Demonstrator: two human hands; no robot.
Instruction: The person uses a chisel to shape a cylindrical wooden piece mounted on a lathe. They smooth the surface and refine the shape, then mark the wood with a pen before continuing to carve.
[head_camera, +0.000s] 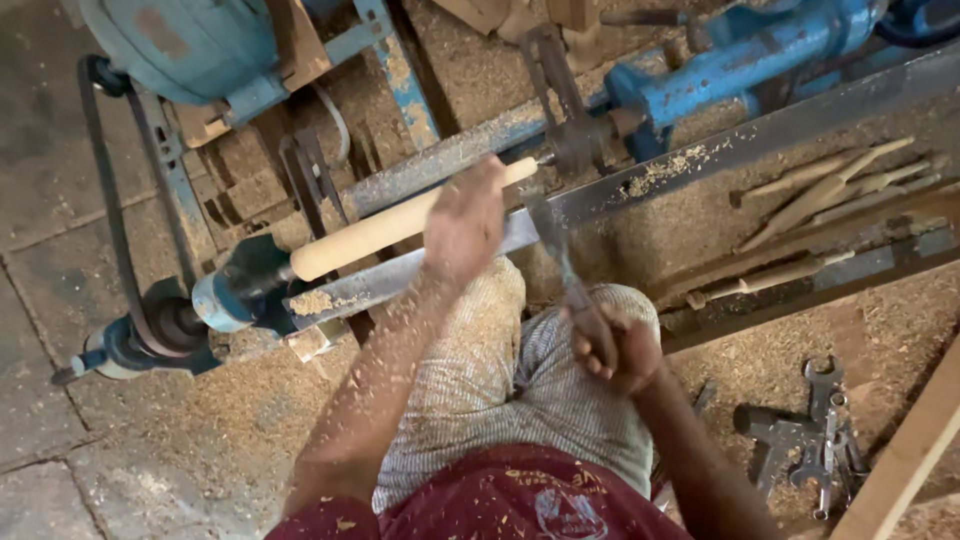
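Woodturning at a lathe, both hands busy.
Right hand (612, 350) is closed around the handle of a chisel (560, 255), blade angled up toward the pale wooden spindle (385, 232). Left hand (465, 222) lies over the spindle near its right end, fingers curled over it, grip not clear. Spindle sits mounted between the blue lathe (730, 55) ends, above the metal tool rest (640, 195). Spare turning tools (830, 185) lie right; wrenches (815, 445) on the sawdust floor.

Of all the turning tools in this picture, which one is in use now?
The chisel gripped by the right hand, its blade reaching the wooden cylinder. The other tools lie untouched beyond the rail.
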